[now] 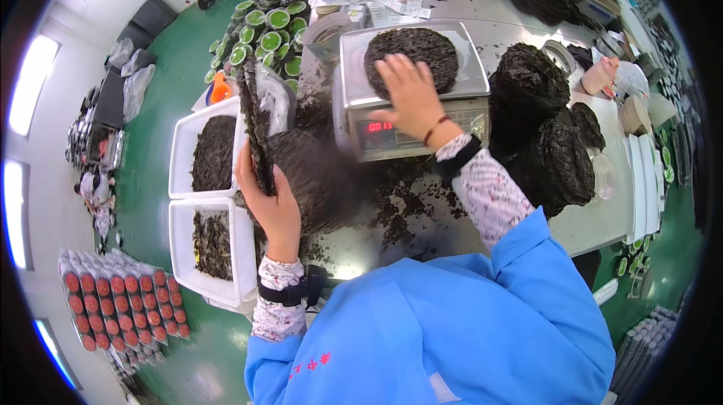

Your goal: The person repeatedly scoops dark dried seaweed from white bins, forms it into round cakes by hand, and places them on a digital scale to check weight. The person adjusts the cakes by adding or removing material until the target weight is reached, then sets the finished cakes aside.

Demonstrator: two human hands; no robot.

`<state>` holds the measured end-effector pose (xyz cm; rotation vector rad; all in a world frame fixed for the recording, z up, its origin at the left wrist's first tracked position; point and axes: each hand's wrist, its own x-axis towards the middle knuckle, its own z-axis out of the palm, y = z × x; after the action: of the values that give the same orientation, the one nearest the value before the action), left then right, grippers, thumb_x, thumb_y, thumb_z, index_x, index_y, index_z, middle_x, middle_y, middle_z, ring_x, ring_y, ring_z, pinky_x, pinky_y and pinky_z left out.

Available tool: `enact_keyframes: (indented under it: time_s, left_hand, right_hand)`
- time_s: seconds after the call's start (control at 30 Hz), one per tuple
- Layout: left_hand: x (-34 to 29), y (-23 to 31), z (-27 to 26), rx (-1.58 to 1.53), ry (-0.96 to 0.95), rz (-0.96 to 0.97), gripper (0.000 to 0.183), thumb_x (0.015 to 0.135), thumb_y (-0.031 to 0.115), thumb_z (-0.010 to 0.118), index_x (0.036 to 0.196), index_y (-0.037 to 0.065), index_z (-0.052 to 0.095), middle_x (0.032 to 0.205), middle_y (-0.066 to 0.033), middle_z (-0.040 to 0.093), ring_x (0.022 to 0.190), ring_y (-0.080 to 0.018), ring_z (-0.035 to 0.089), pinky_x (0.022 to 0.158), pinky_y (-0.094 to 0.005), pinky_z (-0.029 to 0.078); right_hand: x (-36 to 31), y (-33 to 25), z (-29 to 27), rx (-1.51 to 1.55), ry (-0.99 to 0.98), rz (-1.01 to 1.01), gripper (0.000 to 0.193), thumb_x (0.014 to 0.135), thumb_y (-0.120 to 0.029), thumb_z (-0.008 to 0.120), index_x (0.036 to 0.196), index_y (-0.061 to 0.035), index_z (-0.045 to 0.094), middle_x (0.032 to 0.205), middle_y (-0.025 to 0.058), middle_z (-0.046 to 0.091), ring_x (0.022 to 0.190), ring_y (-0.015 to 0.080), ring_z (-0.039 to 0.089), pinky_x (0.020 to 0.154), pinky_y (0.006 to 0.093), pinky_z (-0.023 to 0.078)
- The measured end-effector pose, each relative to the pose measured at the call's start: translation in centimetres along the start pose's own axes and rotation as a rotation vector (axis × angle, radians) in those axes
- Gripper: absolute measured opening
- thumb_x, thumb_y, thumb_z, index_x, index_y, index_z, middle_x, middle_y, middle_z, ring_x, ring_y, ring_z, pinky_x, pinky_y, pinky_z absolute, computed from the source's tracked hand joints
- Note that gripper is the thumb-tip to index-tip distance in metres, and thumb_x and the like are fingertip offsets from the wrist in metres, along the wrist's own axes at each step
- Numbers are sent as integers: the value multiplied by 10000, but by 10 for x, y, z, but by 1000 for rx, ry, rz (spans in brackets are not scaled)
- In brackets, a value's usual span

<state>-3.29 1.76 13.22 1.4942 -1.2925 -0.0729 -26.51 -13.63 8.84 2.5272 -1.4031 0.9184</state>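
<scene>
My left hand (273, 205) grips a round dark dried seaweed cake (254, 115), held upright and seen nearly edge-on. Below and beside it lies a blurred pile of dried seaweed (309, 179) on the metal table. My right hand (413, 100) lies with fingers spread on the near edge of another round seaweed cake (422, 47). That cake rests on the steel pan of a digital scale (471, 77) with a lit red display. Whether the right fingers press or only touch the cake, I cannot tell.
Two white bins (178, 150) holding seaweed stand at the left. Tall seaweed stacks (531, 85) rise right of the scale. Loose crumbs (410, 205) litter the steel table. Beyond the far left edge are many green-lidded tubs (271, 40). An orange scoop (220, 89) sits by the upper bin.
</scene>
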Motion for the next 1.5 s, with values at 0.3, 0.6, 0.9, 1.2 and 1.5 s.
enact_keyframes:
  time_s: [0.3,0.6,0.9,1.2,1.5]
  left_hand:
    - [58,35,113,180,-98,511,705,698,-112,533,1377,63,468,1375,-157,469,1290,-344,419,1111,-426,286]
    - [-1,65,170,264,-620,630,718,772,130,725,1421,112,417,1449,-111,407,1395,-303,298,1134,-445,231]
    - [-33,118,218,1,-913,745,602,861,200,640,1411,93,422,1483,-132,361,1395,-333,289,1125,-454,254]
    - [-63,210,371,137,-908,734,847,855,563,577,1437,2,324,1501,-259,263,1407,-412,209,1131,-518,190]
    - [-75,187,426,263,-1021,724,991,766,655,636,1428,-11,320,1483,-247,263,1399,-454,175,1099,-594,199]
  right_hand:
    - [-109,52,-92,-141,109,-210,394,827,-144,540,1218,-96,559,1046,56,538,974,223,539,856,349,441]
    - [-223,113,-224,-595,265,357,598,688,59,561,1264,-101,587,1239,78,565,1153,275,525,937,390,395]
    - [-267,109,-204,-340,-142,452,601,805,-350,677,1330,-108,513,1358,121,466,1281,314,393,1059,493,263]
    - [-480,178,-103,681,1038,1695,737,930,-572,493,1417,-37,353,1334,134,493,1254,292,449,1040,483,347]
    - [-440,171,-33,1495,886,2054,864,909,-641,459,1520,-107,162,1501,191,267,1325,419,344,1072,569,340]
